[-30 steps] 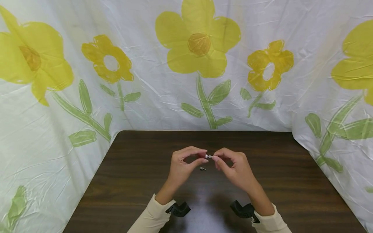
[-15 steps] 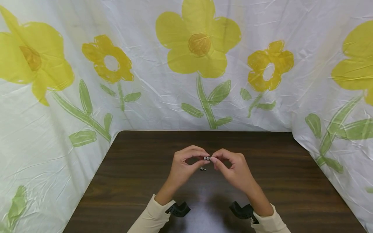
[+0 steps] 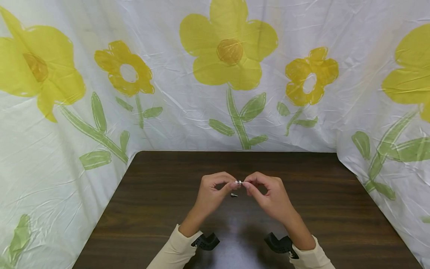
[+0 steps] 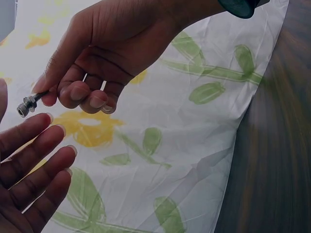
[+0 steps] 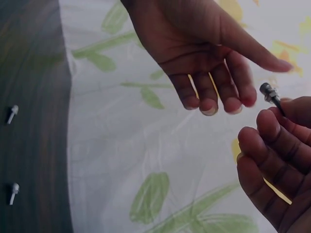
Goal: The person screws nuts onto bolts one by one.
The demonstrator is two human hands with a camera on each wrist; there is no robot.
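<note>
A socket-head bolt [image 5: 264,88] is pinched by its thin shank between the thumb and forefinger of my right hand [image 3: 270,192]. Its head points left, toward my other hand. A nut [image 4: 29,102] sits on the bolt just behind the head. My left hand [image 3: 211,192] is close around the head end, thumb and fingers spread apart. In the right wrist view, a gap shows between the left thumb [image 5: 278,64] and the bolt. Another small bolt [image 3: 234,195] lies on the table below the hands.
The dark wooden table [image 3: 168,216] spreads under both forearms. In the right wrist view, an upper bolt [image 5: 12,114] and a lower bolt [image 5: 14,193] lie on it. A white curtain [image 3: 174,112] with yellow flowers hangs along the back and sides.
The held bolt has shifted slightly left and down since a second ago. My left thumb and fingers move around its head, the fingertips now drawn slightly back to the left. The table bolt stays put.
</note>
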